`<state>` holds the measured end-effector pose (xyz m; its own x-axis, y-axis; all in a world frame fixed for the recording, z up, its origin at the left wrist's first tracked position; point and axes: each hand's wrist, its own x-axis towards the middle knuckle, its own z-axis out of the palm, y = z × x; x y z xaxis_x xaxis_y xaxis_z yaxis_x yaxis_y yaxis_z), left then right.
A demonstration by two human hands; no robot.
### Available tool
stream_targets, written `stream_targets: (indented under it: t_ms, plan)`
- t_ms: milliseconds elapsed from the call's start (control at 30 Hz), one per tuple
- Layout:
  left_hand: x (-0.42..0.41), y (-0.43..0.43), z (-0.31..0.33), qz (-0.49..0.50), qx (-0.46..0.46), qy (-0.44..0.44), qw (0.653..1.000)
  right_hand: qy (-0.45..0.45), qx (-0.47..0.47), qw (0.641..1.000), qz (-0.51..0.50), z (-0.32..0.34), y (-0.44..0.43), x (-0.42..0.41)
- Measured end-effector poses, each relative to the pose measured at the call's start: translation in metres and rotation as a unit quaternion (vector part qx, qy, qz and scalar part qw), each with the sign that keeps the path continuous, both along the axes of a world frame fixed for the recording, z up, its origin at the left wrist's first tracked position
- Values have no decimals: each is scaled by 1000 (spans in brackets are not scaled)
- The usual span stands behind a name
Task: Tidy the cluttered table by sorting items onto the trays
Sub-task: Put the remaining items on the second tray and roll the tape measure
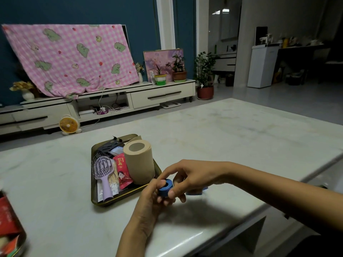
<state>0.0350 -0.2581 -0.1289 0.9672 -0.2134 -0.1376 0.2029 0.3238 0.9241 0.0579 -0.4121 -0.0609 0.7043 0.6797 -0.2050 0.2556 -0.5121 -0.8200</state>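
The left hand (148, 203) and the right hand (193, 175) both grasp a small blue tape roll (166, 188). The left fingers curl round it from below, and the right thumb and forefinger pinch it from the other side. The roll is held just above the counter (232, 130), near its front edge and just beside the near right corner of a gold-rimmed tray (128, 194).

Under the right palm a second blue thing (194, 192) lies on the counter. It is mostly hidden by the hand, and what it is cannot be told.

On the tray a tan toilet roll (139, 162) stands upright on the right side. Left of it lies a red packet (124, 170) with Chinese characters too small to read. Further left are a bundle of cotton swabs (115, 176) and a lilac hairbrush (104, 169) with its handle toward the front edge. A black object (109, 145) at the tray's far end is partly covered and hard to make out.

At the counter's front left corner another tray (21, 240) is cut off by the frame. It holds blurred red packaging (7, 216).
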Motion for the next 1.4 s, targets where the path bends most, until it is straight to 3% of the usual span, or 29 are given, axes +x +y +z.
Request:
stream_targets:
  t_ms: [67,133,267,367,433,567,667,767,900,967,1067,1133,1233,1333,1400]
  plan:
    - [2,-2,-1,2,-11,-7,1000,-38,-10,999,-35,-1,1,-1]
    - [5,-3,-4,15,13,-31,999,-134,-49,987,-74,-4,5,-4]
    - [7,-6,-9,11,69,-61,996,-346,-165,914,-137,-19,11,-8]
    - [6,-7,-8,2,71,-60,996,-401,-175,889,-136,-26,13,-8]
    - [6,-6,-7,-5,47,-45,998,-373,-160,908,-108,-23,13,-8]
    - [3,-4,-4,-6,51,-50,997,-202,-63,977,-28,-9,10,-10]
    - [1,-3,-4,-3,83,-63,995,-92,-37,995,-5,1,3,-9]
    - [0,-2,-3,-18,94,-68,993,-37,-33,999,9,7,-4,-6]
    - [2,-3,-4,-28,90,-75,993,-47,-29,998,-26,3,-3,-7]
    - [4,-3,-5,-22,72,-74,994,-139,-67,986,-69,-3,1,-7]
    - [4,-3,-6,-30,81,-87,992,-320,-161,926,-117,-17,7,-9]
    - [3,-5,-6,-36,87,-90,991,-369,-184,902,-130,-26,11,-10]
    - [3,-4,-7,-37,75,-63,995,-325,-165,925,-104,-24,12,-11]
    - [2,-1,-6,-46,68,-54,995,-181,-91,978,-39,-12,7,-9]
    - [1,-1,-5,-50,72,-62,994,-85,-44,995,-18,-5,2,-9]
